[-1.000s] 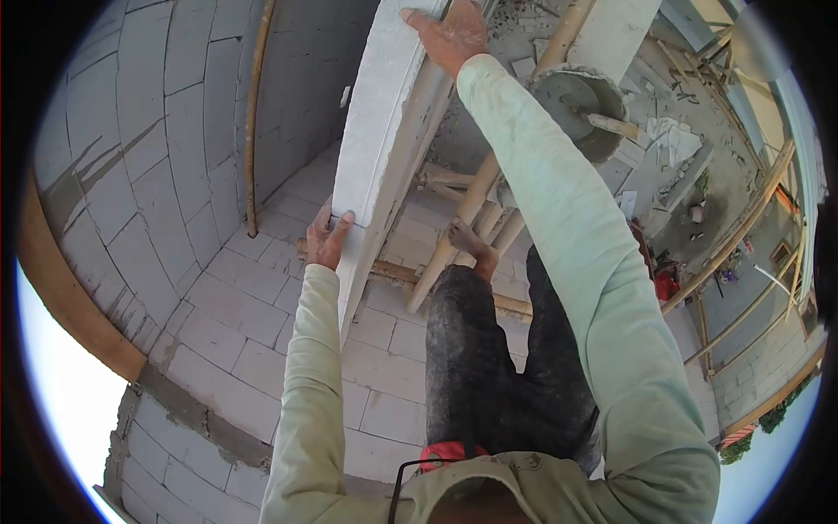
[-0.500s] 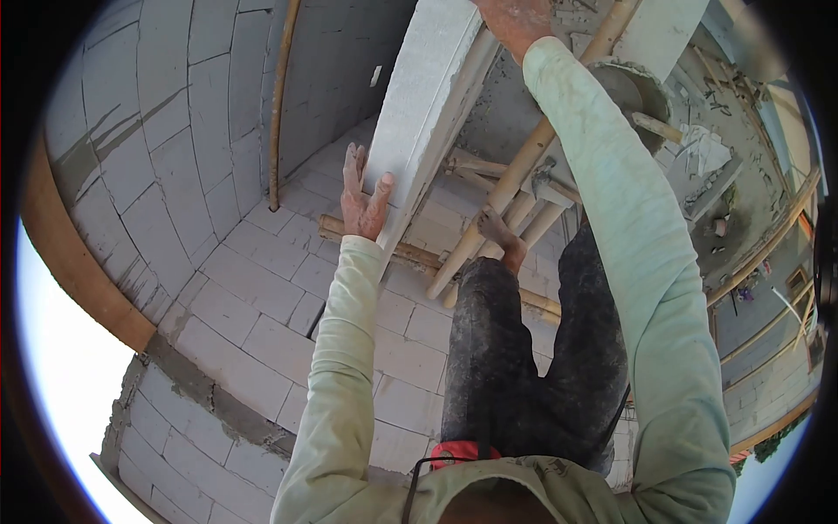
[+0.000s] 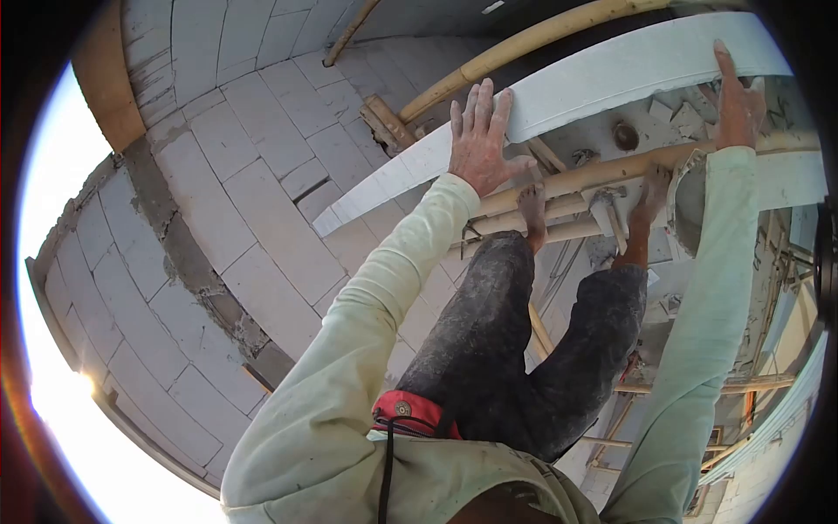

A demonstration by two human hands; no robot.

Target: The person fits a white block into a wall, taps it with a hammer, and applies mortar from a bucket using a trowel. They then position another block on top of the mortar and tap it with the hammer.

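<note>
A long white block (image 3: 628, 74) with a smooth face runs across the upper right on top of a narrow wall. A lower white strip (image 3: 384, 188) continues from its near end to the left. My left hand (image 3: 483, 140) lies at that near end, fingers spread and dusty, the thumb pointing right. Farther along, my right hand (image 3: 738, 105) touches the block's lower edge, one finger stretched up over the face and the others apart. Part of the right fingers is hard to make out. Neither hand wraps round the block.
My bare feet (image 3: 532, 210) rest on bamboo poles (image 3: 594, 173). Beside them are a grey round container (image 3: 690, 201) and a tool-like object (image 3: 604, 210). A bamboo pole (image 3: 515, 52) slants behind the block. Block walls (image 3: 262, 175) rise at left, with a mortar-covered ledge (image 3: 188, 253).
The view has turned, so the block now runs sideways instead of upward. My left hand has spread its fingers at the block's end, and my right hand is now fully in view.
</note>
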